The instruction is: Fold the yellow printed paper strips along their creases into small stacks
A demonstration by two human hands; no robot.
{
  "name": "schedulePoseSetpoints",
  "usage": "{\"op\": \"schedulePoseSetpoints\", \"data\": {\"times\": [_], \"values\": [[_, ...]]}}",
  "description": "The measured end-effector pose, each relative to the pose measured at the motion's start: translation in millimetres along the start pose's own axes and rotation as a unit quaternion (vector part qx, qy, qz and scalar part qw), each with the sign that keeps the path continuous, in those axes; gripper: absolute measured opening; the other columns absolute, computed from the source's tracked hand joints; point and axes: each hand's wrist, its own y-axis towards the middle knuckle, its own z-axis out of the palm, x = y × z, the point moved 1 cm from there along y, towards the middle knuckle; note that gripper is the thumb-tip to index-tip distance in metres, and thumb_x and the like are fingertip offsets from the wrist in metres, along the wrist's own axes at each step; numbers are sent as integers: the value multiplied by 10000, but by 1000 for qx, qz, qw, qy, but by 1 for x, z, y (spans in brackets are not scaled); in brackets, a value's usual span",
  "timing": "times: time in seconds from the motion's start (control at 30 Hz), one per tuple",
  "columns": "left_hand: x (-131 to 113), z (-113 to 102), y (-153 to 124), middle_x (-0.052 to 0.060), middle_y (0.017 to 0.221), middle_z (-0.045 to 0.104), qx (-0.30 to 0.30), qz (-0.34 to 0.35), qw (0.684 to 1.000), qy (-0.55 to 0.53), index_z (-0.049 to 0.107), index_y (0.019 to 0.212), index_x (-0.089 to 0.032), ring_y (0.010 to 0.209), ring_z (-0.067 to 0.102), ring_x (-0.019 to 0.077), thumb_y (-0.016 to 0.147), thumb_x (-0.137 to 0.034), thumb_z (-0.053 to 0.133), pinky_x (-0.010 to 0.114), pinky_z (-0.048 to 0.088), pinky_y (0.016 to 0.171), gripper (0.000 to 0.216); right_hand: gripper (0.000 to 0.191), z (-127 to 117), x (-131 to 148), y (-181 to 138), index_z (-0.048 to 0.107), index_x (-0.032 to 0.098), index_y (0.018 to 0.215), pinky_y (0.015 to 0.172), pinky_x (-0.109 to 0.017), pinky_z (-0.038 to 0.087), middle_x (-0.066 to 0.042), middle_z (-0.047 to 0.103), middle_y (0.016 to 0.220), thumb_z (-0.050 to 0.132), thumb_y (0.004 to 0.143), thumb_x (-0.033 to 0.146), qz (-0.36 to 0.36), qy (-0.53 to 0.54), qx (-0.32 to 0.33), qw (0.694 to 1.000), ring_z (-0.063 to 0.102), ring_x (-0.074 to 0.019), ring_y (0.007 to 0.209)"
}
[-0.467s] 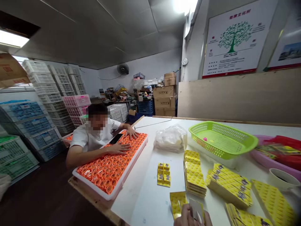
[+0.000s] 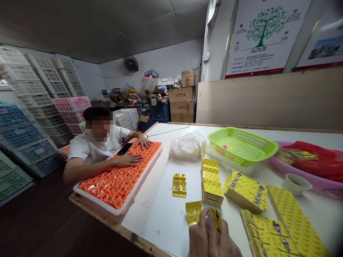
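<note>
Bottom centre: both hands [image 2: 211, 237] pressed together, fingers [image 2: 205, 223] pinching a yellow packet [image 2: 215, 218] just above the worktop [image 2: 163, 214]; which hand grips, unclear. Risk: packet slipping, or knocking the loose packet [image 2: 193, 212] just left.

Bare table [image 2: 160, 210] left of yellow stacks [image 2: 211, 182] (tray [image 2: 118, 210] beyond); right crowded.

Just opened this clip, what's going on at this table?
At the near edge of the white table, the wearer's two hands are pressed together around a small yellow printed packet, with a second yellow piece lying just left of them. Stacks of yellow packets sit beyond, by a green basket. Across the table, a seated co-worker rests both hands on a tray of orange pieces.
</note>
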Motion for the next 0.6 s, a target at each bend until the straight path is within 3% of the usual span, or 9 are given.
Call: {"op": "schedulePoseSetpoints", "data": {"times": [0.1,0.2,0.27,0.33,0.4,0.5,0.6], "values": [[2,-5,6,89,913,688,17,13,999,31,443,1327,-215,833,661,223,993,-387,277,353,530,752,411,487,11,-23,6,572,214,980,437,-314,382,-115,645,813,220,927,547,55,88,17,994,576,-214,499],[15,-23,14,92,1021,666,37,87,989,116,513,1234,-209,944,630,209,1000,-314,214,343,501,838,394,467,18,-42,12,476,248,867,486,-321,400,-54,595,651,225,903,639,121,169,19,978,578,-235,520],[33,-36,22,104,1071,631,42,104,977,182,559,1169,-190,1037,567,247,970,-384,375,412,445,943,333,491,22,-49,16,423,259,835,520,-329,425,-42,589,626,207,876,697,139,184,28,973,587,-241,544],[54,-45,30,133,1204,556,52,83,965,242,516,1249,-168,1163,461,316,790,-515,669,500,344,1036,596,534,24,-50,21,415,260,825,539,-334,442,-50,608,642,173,850,735,121,187,58,973,603,-244,571],[71,-47,39,135,1256,504,64,54,956,281,517,1257,-162,1189,408,339,602,-584,801,518,306,1047,830,527,28,-48,27,426,260,823,551,-325,448,-39,613,636,177,853,724,90,193,102,972,611,-235,582],[84,-43,51,78,1120,546,62,29,955,288,634,1053,-178,1076,459,269,718,-564,729,430,369,949,520,445,33,-46,39,414,263,815,576,-307,448,-17,611,637,169,903,624,50,185,156,969,619,-214,608],[87,-36,57,38,999,583,75,37,957,277,678,892,-188,980,495,204,857,-408,645,360,373,878,225,399,39,-47,52,393,265,808,593,-315,435,-28,619,663,136,921,548,22,146,189,971,630,-224,651]]}}
